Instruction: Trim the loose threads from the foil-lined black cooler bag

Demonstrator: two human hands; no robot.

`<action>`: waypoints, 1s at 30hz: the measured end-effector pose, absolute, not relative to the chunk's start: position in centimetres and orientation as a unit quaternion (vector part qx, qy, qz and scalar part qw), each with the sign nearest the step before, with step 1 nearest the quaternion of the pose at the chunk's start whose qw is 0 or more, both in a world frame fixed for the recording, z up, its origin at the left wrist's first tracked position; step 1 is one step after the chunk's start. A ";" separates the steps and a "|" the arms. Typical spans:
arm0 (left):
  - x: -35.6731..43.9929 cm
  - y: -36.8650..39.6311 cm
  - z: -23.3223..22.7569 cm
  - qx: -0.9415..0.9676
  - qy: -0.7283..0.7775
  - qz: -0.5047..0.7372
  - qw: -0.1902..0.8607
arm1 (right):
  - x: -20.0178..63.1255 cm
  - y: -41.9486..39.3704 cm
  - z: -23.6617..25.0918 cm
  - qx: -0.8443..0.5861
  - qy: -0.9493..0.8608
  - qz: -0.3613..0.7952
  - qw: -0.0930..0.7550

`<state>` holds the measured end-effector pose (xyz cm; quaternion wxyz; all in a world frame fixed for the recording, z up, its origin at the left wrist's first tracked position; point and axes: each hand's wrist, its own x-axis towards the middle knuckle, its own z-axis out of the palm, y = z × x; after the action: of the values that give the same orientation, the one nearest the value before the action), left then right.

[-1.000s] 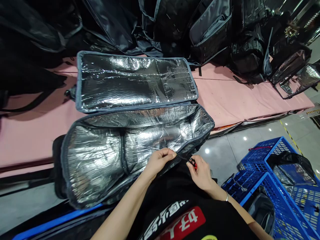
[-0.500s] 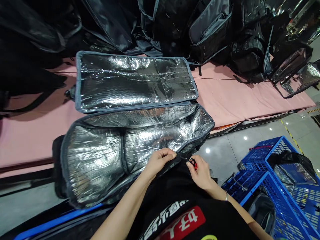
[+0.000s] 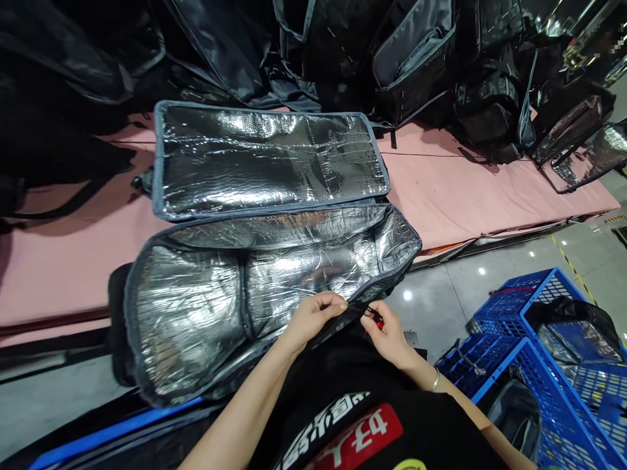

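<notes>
A large insulated bag (image 3: 298, 267) lies open in front of me, its inside lined with crinkled silver foil and its rim bound in dark grey. The foil-lined lid (image 3: 269, 163) is folded back flat on the far side. My left hand (image 3: 318, 316) pinches the near rim, thumb against fingers. Just to its right, my right hand (image 3: 386, 333) is closed around a small red-and-black tool (image 3: 376, 320) held close to the black edge. Fingers cover most of this tool, so its exact kind is hard to make out.
The bag rests on a pink-covered bench (image 3: 441, 176). Several black bags (image 3: 416, 59) crowd the back of it. Blue plastic crates (image 3: 543, 372) holding dark bags stand on the tiled floor at the right. A blue-edged dark item (image 3: 122, 427) lies at lower left.
My right hand has turned slightly and shifted a little left with the red-and-black tool, whose thin tip no longer shows clearly. The left hand keeps its pinch. The bag appears slightly farther right.
</notes>
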<state>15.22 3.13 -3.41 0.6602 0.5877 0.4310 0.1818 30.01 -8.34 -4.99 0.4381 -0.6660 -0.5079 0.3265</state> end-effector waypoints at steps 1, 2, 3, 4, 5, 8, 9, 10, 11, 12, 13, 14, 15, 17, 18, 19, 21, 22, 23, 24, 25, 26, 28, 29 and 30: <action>15.2 3.1 -3.4 0.589 0.431 0.183 0.659 | 30.0 -8.2 -5.1 -0.650 -0.488 0.344 0.470; 15.2 3.1 -3.5 0.589 0.431 0.183 0.658 | 30.0 -8.1 -5.1 -0.637 -0.468 0.355 0.499; 15.2 3.1 -3.5 0.590 0.431 0.183 0.658 | 30.0 -8.0 -5.0 -0.631 -0.453 0.355 0.521; 15.1 3.1 -3.6 0.590 0.431 0.182 0.658 | 30.1 -8.0 -4.9 -0.632 -0.446 0.343 0.533; 15.1 3.1 -3.6 0.590 0.431 0.180 0.659 | 30.3 -8.0 -4.8 -0.638 -0.452 0.324 0.532; 15.1 3.0 -3.6 0.591 0.424 0.175 0.664 | 30.5 -7.8 -4.4 -0.654 -0.530 0.256 0.475; 15.1 3.0 -3.5 0.592 0.420 0.174 0.666 | 30.5 -7.6 -4.3 -0.653 -0.561 0.236 0.450; 15.0 3.0 -3.5 0.593 0.416 0.173 0.667 | 30.4 -7.4 -4.4 -0.652 -0.585 0.217 0.431; 15.0 3.0 -3.5 0.595 0.413 0.173 0.667 | 30.2 -7.2 -4.5 -0.651 -0.602 0.200 0.418; 15.0 3.0 -3.6 0.598 0.412 0.174 0.665 | 30.0 -6.9 -4.7 -0.652 -0.612 0.180 0.411; 15.0 3.0 -3.6 0.602 0.410 0.176 0.662 | 29.7 -6.6 -5.0 -0.654 -0.617 0.160 0.407; 15.0 3.0 -3.7 0.606 0.410 0.179 0.658 | 29.5 -6.4 -5.2 -0.656 -0.621 0.142 0.406; 15.0 3.0 -3.8 0.611 0.409 0.182 0.652 | 29.3 -6.3 -5.2 -0.656 -0.623 0.128 0.406; 15.1 2.8 -3.9 0.624 0.408 0.191 0.638 | 29.2 -6.3 -5.0 -0.652 -0.618 0.127 0.421; 15.1 2.6 -3.8 0.633 0.407 0.196 0.629 | 29.2 -6.4 -4.6 -0.649 -0.605 0.144 0.439; 15.1 2.4 -3.7 0.642 0.405 0.202 0.619 | 29.3 -6.6 -4.1 -0.642 -0.584 0.175 0.464; 15.0 1.9 -3.2 0.659 0.402 0.214 0.598 | 29.8 -7.3 -2.9 -0.616 -0.511 0.271 0.535; 14.7 1.7 -2.8 0.667 0.403 0.222 0.586 | 30.2 -7.6 -2.3 -0.595 -0.467 0.321 0.570; 14.2 1.6 -2.3 0.677 0.406 0.232 0.568 | 30.6 -7.8 -1.8 -0.572 -0.419 0.359 0.606; 13.4 1.5 -1.8 0.688 0.413 0.246 0.543 | 31.0 -8.0 -1.4 -0.557 -0.388 0.377 0.630; 12.4 1.4 -1.3 0.700 0.426 0.260 0.511 | 31.5 -8.1 -1.2 -0.545 -0.364 0.389 0.648; 11.1 1.4 -0.7 0.712 0.443 0.271 0.472 | 32.0 -8.2 -1.1 -0.536 -0.350 0.395 0.659; 7.9 1.3 0.3 0.737 0.491 0.268 0.379 | 32.8 -8.3 -1.1 -0.527 -0.344 0.409 0.661; 6.2 1.2 0.6 0.750 0.517 0.249 0.330 | 33.1 -8.3 -1.2 -0.530 -0.348 0.414 0.653; 4.5 0.8 0.9 0.766 0.537 0.218 0.279 | 33.4 -8.3 -1.3 -0.542 -0.361 0.412 0.637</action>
<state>4.46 0.81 0.90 0.2785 0.7659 0.5371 0.2175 33.38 -8.26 -1.25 0.6369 -0.5424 -0.3609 0.4122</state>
